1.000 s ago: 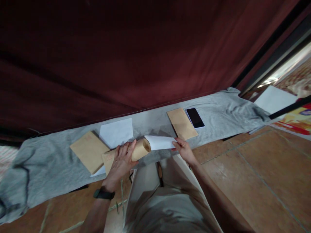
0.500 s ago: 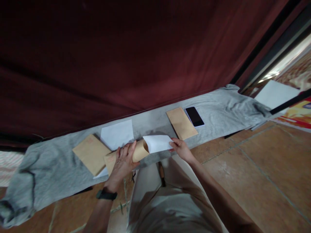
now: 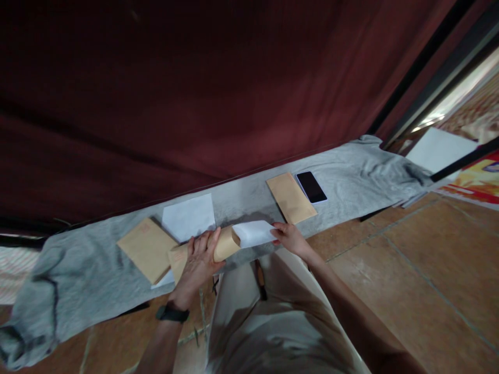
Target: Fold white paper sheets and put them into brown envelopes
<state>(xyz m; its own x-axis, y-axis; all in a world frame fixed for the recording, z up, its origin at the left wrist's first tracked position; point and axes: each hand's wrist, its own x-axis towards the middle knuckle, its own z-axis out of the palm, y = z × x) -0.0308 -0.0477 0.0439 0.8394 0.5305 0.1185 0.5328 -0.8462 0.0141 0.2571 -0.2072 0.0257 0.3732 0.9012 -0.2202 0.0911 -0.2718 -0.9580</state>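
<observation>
My left hand (image 3: 198,261), with a black watch on the wrist, grips a brown envelope (image 3: 224,243) whose mouth is bowed open toward the right. My right hand (image 3: 289,238) pinches the right end of a folded white sheet (image 3: 253,232), and the sheet's left end sits in the envelope's mouth. Both are held just above a grey cloth (image 3: 78,270) spread along the floor.
On the cloth lie a brown envelope (image 3: 146,248), a white sheet (image 3: 188,216), another brown envelope (image 3: 290,197) and a black phone (image 3: 311,186). A dark red curtain (image 3: 195,93) hangs behind. Tiled floor (image 3: 409,270) lies to the right, with a white sheet (image 3: 440,148) at far right.
My right hand has pushed the white sheet leftward, further into the envelope's open mouth. My left hand keeps its hold on the envelope.
</observation>
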